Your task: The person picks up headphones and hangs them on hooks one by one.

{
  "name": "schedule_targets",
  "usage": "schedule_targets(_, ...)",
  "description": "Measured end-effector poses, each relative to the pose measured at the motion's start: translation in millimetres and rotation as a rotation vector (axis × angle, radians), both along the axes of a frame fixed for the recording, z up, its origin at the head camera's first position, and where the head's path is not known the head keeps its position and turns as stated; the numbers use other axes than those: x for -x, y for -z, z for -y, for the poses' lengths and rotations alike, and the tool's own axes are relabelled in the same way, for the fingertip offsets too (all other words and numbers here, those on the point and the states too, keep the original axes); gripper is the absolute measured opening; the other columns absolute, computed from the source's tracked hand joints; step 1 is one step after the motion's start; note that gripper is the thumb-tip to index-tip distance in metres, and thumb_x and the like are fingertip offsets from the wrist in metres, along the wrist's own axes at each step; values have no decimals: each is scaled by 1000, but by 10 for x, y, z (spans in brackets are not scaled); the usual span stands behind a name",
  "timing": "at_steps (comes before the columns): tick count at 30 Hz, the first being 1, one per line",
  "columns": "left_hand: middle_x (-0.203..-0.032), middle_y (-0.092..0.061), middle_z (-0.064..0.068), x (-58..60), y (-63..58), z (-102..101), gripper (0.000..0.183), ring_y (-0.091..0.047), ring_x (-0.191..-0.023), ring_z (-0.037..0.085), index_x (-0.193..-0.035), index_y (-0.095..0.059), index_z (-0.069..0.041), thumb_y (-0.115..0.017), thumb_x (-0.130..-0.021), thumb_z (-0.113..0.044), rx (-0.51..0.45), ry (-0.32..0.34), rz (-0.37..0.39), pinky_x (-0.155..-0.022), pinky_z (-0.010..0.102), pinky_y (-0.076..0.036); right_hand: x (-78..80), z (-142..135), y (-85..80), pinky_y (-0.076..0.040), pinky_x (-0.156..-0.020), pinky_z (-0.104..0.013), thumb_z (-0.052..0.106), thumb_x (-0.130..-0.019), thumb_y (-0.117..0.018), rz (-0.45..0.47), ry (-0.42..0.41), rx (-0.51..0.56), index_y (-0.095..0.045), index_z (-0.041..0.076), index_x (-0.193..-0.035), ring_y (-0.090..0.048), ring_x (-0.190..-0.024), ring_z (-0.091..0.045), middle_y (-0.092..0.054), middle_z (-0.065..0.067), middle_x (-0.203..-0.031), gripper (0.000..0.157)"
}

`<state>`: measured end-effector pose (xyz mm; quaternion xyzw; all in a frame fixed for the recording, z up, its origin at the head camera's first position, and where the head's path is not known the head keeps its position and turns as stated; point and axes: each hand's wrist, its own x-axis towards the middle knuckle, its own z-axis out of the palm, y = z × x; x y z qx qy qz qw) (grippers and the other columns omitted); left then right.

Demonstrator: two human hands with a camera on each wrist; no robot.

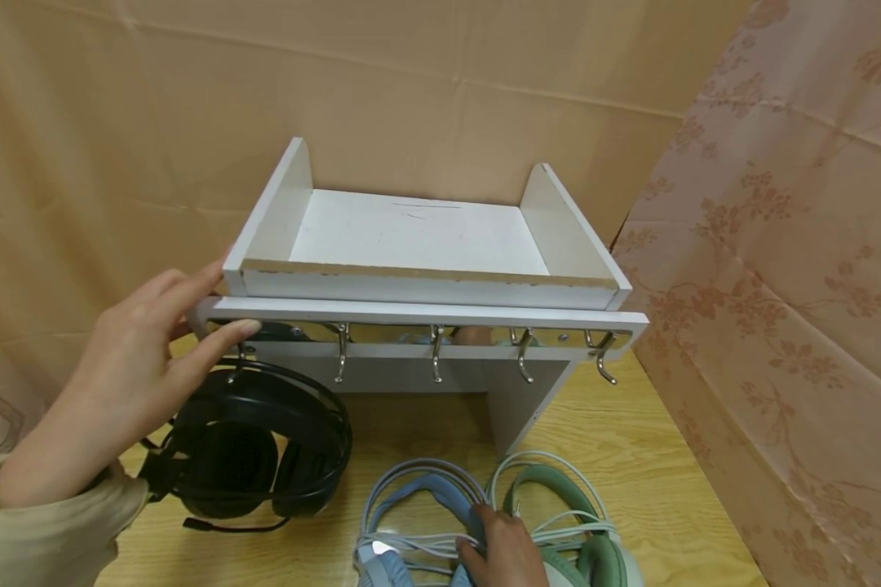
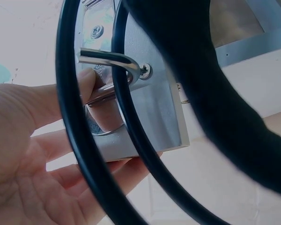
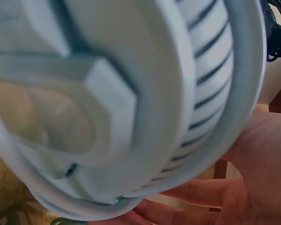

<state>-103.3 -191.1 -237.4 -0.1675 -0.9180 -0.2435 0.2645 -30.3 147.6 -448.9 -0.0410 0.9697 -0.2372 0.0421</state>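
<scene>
My left hand (image 1: 143, 334) grips the left end of a white shelf (image 1: 426, 310) with a row of metal hooks, thumb on the front rail, fingers round behind. A black headset (image 1: 257, 440) with a boom microphone hangs from the leftmost hook (image 2: 112, 58); its thin black bands cross in front of my hand in the left wrist view. Lower down, my right hand (image 1: 510, 550) holds the right side of blue headphones (image 1: 429, 481) lying on the wooden surface. A pale ear cup (image 3: 164, 93) fills the right wrist view, my fingers (image 3: 196, 192) reaching behind its edge.
Green headphones (image 1: 609, 558) with a pale cable lie right beside the blue ones. Several hooks (image 1: 436, 355) along the rail carry nothing. A beige cloth (image 1: 411, 81) hangs behind the shelf, and a floral cloth (image 1: 800, 285) borders the right side.
</scene>
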Motion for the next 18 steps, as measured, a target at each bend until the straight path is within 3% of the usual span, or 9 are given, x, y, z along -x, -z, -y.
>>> schedule_targets(7,-94,-57,10,2,2,0,63,-58,-80,28,-136,-47,-9,-73,-79,-18,-5,3,-7,-70,49,-51,19,44,-33,-46,-64,-38,32,-79,-70,69,8,64,-63,6,-108,-58,-81,-22,-61,-9,-98,39)
schedule_targets(10,-91,-58,8,9,6,4,61,-56,-75,22,-135,-49,-10,-73,-79,-20,5,0,-31,-65,32,-54,34,52,-26,-45,-63,-39,32,-80,-70,103,-5,88,-61,5,-112,-57,-81,-23,-60,-12,-100,43)
schedule_targets(14,-88,-58,7,15,11,11,60,-52,-69,17,-134,-50,-11,-73,-79,-21,21,-6,-60,-58,15,-36,44,54,-6,-46,-66,-44,32,-80,-69,99,-21,79,-58,1,-117,-59,-84,-29,-61,-16,-103,50)
schedule_targets(18,-88,-58,7,14,13,13,61,-53,-70,18,-135,-49,-12,-73,-79,-21,18,-6,-60,-60,12,-36,63,52,13,-47,-72,-49,34,-80,-69,103,-16,77,-54,0,-123,-60,-93,-37,-62,-20,-110,57)
